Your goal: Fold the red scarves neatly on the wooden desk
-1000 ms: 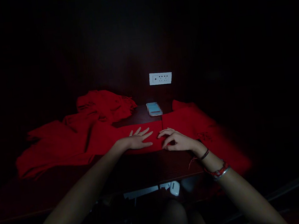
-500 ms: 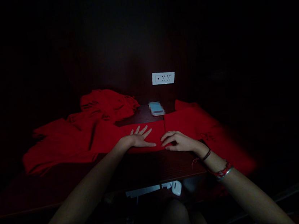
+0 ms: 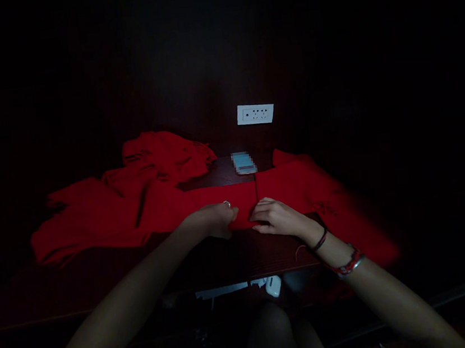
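Note:
A long red scarf (image 3: 241, 195) with fringed ends lies across the dark wooden surface, one layer folded over with a straight edge right of centre. My left hand (image 3: 216, 219), with a ring on one finger, rests at the scarf's near side. Its fingers are curled closed and slightly blurred; whether cloth is inside them is hidden. Beside the fold, my right hand (image 3: 277, 216) has its bent fingers closed on the near corner of the folded layer. Both hands are a short gap apart.
Bunched red fabric with fringe (image 3: 162, 154) heaps up at the back left. A pixelated blue flat object (image 3: 243, 162) lies behind the scarf, below a white wall socket (image 3: 255, 114). Under the surface's front edge (image 3: 146, 299) are a white case (image 3: 274, 286) and papers (image 3: 223, 291).
My left hand has gone from spread fingers flat on the scarf to curled fingers at its near side. My right fingers have drawn in slightly at the fold. The view has tipped a little.

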The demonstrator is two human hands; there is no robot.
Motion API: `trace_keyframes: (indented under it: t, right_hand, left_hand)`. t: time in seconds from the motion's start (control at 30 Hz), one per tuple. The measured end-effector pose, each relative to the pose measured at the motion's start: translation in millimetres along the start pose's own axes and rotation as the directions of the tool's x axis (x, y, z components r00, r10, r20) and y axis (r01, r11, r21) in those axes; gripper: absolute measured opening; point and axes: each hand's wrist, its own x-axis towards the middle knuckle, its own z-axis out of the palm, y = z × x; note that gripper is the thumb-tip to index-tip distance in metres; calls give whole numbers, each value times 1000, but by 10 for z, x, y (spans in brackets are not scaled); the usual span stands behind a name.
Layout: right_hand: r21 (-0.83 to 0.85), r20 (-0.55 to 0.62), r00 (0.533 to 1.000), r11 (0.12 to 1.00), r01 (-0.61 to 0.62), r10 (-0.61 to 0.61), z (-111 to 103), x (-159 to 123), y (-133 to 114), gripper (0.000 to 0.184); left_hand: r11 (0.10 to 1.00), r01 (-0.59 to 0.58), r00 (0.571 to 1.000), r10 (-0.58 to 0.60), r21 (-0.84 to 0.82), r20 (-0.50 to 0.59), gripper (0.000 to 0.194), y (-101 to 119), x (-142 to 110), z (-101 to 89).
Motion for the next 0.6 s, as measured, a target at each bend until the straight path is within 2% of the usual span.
trace_keyframes:
  t: [0.13, 0.23, 0.37, 0.47, 0.6]
  right_hand:
    - [-68, 8, 1000, 998, 10, -10, 7, 7, -28, 24]
    - [-71, -4, 1000, 997, 2, -2, 13, 24, -46, 26]
    - [-99, -30, 999, 995, -15, 12, 47, 74, -65, 24]
    - [-111, -45, 999, 994, -15, 10, 87, 106, -70, 22]
    - [-135, -54, 998, 991, -16, 9, 105, 120, -80, 22]
  left_hand:
    - [991, -25, 996, 36, 129, -87, 29, 81, -13, 100]
    - [992, -7, 983, 30, 128, -180, 27, 51, -60, 190]
    - [994, -22, 948, 55, 107, -312, 15, -23, -179, 298]
    - [988, -58, 918, 109, 142, -381, 18, -80, -235, 390]
    - [974, -122, 890, 192, 189, -415, 23, -156, -222, 511]
